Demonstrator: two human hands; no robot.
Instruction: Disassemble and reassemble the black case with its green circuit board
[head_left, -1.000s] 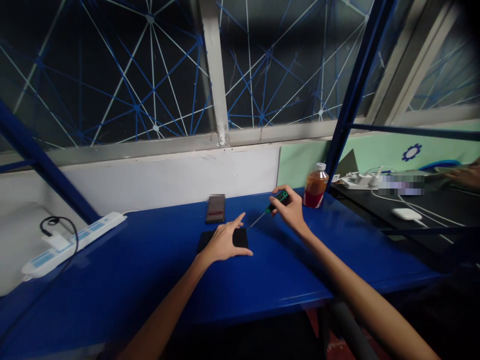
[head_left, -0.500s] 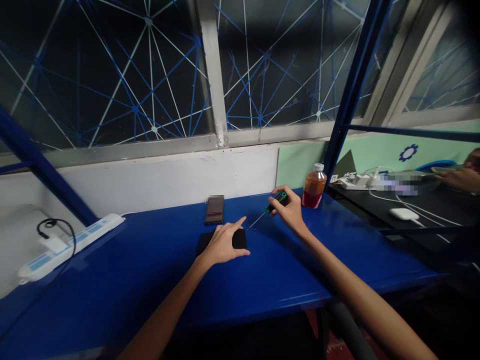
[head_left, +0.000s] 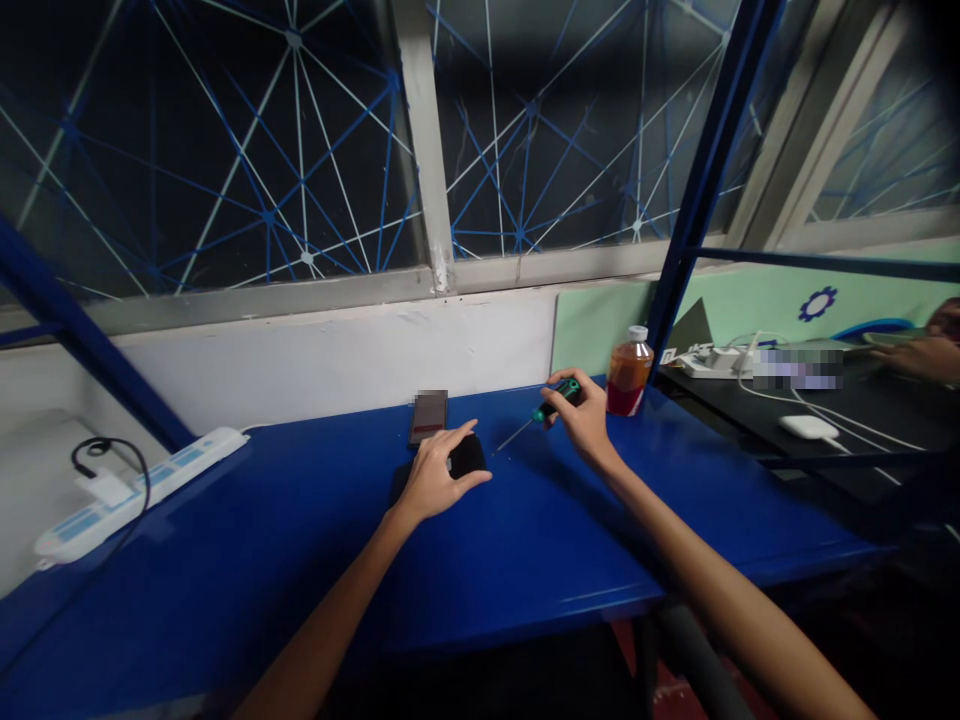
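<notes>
1 flat black rectangular object (head_left: 469,457), grasped by the left hand (head_left: 433,480), had just been raised nearer the wearer than the black rectangular smartphone (head_left: 429,424); right of the smartphone, the right hand (head_left: 588,421) clasped a green-and-black screwdriver (head_left: 562,398), apart from the object.

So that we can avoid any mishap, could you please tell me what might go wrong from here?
The screwdriver in the right hand points toward the black flat object at the left hand; a slip might scratch it or jab the fingers. Tiny specks near the tip, too small to identify, could be brushed away. The phone lies just beyond the left hand and might get knocked.
</notes>
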